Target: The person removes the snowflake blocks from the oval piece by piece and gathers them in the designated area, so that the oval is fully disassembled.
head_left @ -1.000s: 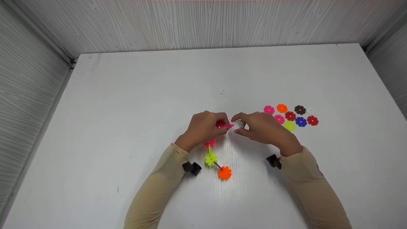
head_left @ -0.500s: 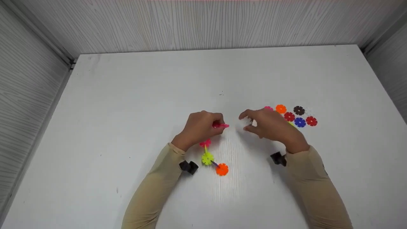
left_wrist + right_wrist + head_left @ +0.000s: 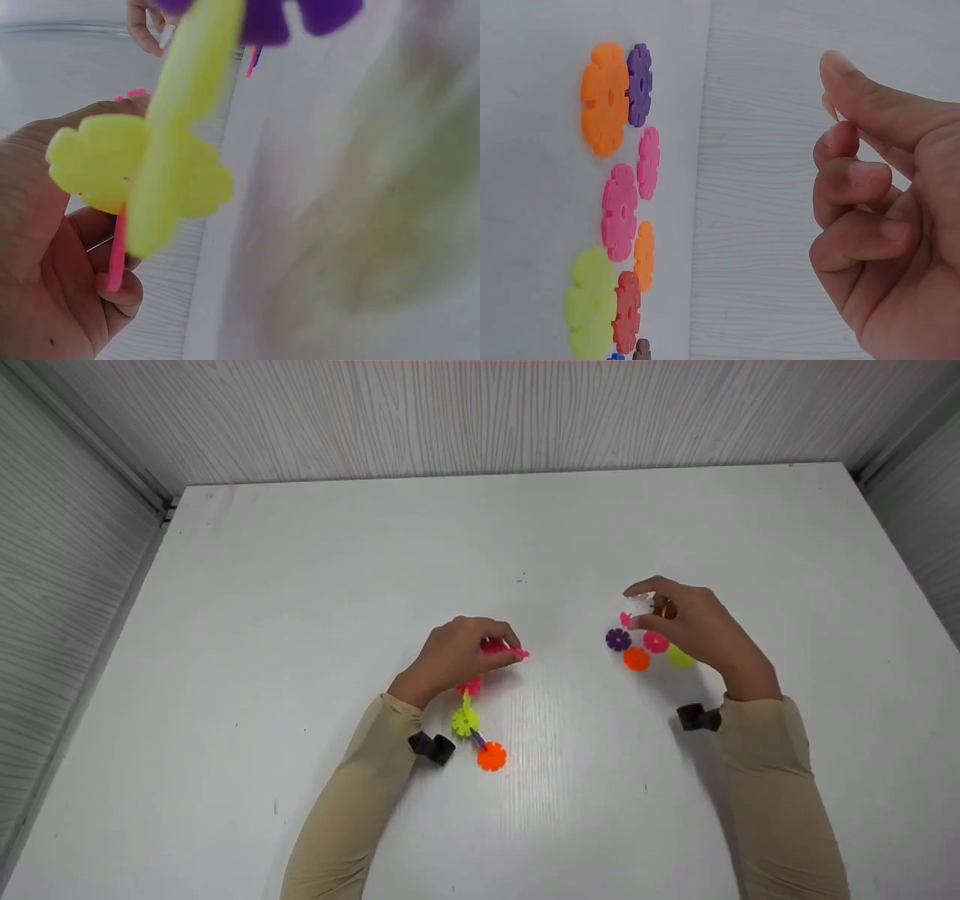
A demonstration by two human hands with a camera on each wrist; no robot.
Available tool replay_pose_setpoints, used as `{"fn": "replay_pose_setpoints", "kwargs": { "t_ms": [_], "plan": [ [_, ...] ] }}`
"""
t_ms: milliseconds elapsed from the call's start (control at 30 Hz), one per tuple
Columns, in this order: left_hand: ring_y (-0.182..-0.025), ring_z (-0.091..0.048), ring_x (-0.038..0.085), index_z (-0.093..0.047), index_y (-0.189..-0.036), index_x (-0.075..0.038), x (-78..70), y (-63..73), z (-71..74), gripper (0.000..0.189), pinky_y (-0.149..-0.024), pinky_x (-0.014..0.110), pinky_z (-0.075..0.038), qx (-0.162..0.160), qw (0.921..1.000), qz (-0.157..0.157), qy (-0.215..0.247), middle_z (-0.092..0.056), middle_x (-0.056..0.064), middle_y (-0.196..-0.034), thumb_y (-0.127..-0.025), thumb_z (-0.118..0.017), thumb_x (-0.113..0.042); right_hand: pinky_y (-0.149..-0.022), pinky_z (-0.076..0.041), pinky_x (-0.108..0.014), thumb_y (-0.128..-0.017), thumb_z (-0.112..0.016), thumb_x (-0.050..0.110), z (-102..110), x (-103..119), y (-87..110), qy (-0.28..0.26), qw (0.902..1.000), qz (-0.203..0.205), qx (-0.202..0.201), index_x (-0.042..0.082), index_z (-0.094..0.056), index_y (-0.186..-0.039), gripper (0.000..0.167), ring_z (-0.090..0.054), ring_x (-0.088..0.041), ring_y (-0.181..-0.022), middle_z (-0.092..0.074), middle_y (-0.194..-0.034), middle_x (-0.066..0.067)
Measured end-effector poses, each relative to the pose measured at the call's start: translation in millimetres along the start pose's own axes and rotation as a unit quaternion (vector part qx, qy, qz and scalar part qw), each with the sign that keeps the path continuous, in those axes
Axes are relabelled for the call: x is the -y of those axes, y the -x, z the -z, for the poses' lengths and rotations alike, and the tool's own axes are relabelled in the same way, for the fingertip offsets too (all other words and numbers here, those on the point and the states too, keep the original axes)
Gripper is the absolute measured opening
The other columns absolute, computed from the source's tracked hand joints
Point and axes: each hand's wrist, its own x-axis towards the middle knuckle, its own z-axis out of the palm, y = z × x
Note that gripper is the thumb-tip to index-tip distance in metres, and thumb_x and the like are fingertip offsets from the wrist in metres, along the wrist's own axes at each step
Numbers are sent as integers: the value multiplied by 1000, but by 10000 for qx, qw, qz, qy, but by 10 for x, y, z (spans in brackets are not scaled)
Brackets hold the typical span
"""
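Note:
My left hand (image 3: 461, 654) pinches a pink slotted flower disc (image 3: 499, 648) at one end of a chain of interlocking discs. Below the hand hang another pink disc (image 3: 470, 686), a yellow disc (image 3: 465, 721), a purple disc seen edge-on (image 3: 478, 739) and an orange disc (image 3: 491, 756). In the left wrist view, yellow discs (image 3: 187, 180) cross close to the camera, partly covering the hand. My right hand (image 3: 694, 619) pinches a whitish see-through disc (image 3: 640, 604) between thumb and forefinger, above the loose discs. In the right wrist view the fingers hide that disc.
Loose discs lie on the white table (image 3: 337, 585) under my right hand: purple (image 3: 618, 640), orange (image 3: 636, 658), pink (image 3: 655, 642) and yellow (image 3: 680, 656). Others, including a red disc (image 3: 628, 311), show in the right wrist view. A wood-grain panel (image 3: 480, 416) stands behind the table.
My right hand has moved right and away from me, over the loose discs, with the whitish disc still pinched. My left hand and its chain have shifted slightly left.

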Motion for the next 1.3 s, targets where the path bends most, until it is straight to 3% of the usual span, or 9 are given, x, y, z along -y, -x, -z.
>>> {"fn": "replay_pose_setpoints", "kwargs": {
  "t_ms": [300, 433, 600, 767, 967, 1300],
  "plan": [
    [-90, -56, 14, -69, -106, -24, 50, -16, -12, 25, -78, 29, -47, 457, 9980, 292, 318, -65, -4, -97, -83, -75, -33, -67, -47, -19, -94, -62, 15, 31, -55, 5, -249, 9991, -329, -72, 20, -54, -132, 40, -56, -26, -92, -56, -108, -15],
    [-99, -54, 16, -65, -113, -20, 49, -12, -12, 29, -84, 30, -49, 694, 9951, 330, 625, -61, 0, -108, -85, -72, -23, -65, -48, -20, -97, -57, 16, 52, -84, 6, -459, 9981, -394, 112, 20, -48, -137, 41, -57, -27, -84, -52, -112, -15],
    [-105, -52, 18, -61, -120, -13, 48, -9, -14, 33, -86, 29, -50, 874, 9921, 315, 841, -58, 5, -115, -87, -64, -10, -62, -48, -21, -98, -52, 8, 54, -134, 4, -573, 9979, -140, 255, 15, -46, -138, 41, -55, -22, -70, -52, -100, -13],
    [-104, -53, 18, -62, -121, -13, 52, -16, -15, 33, -86, 29, -51, 898, 9919, 291, 846, -60, 5, -113, -88, -64, -10, -65, -50, -24, -99, -50, 10, 95, -175, 18, -473, 9975, 55, 520, 13, -51, -135, 36, -56, -22, -73, -55, -93, -13],
    [-100, -54, 17, -64, -123, -15, 54, -26, -25, 36, -86, 30, -49, 837, 9947, 296, 519, -62, 3, -112, -87, -69, -19, -69, -48, -27, -98, -52, 11, 146, -208, 49, -215, 9949, 84, 986, 14, -57, -130, 32, -57, -19, -79, -65, -91, -14],
    [-91, -56, 15, -65, -120, -26, 53, -27, -27, 35, -75, 25, -49, 774, 9954, 227, 515, -63, -1, -99, -86, -72, -22, -70, -44, -29, -96, -53, 10, 153, -234, 41, -197, 9928, -11, 1182, 15, -60, -125, 30, -58, -17, -74, -67, -85, -11]
  ]
}}
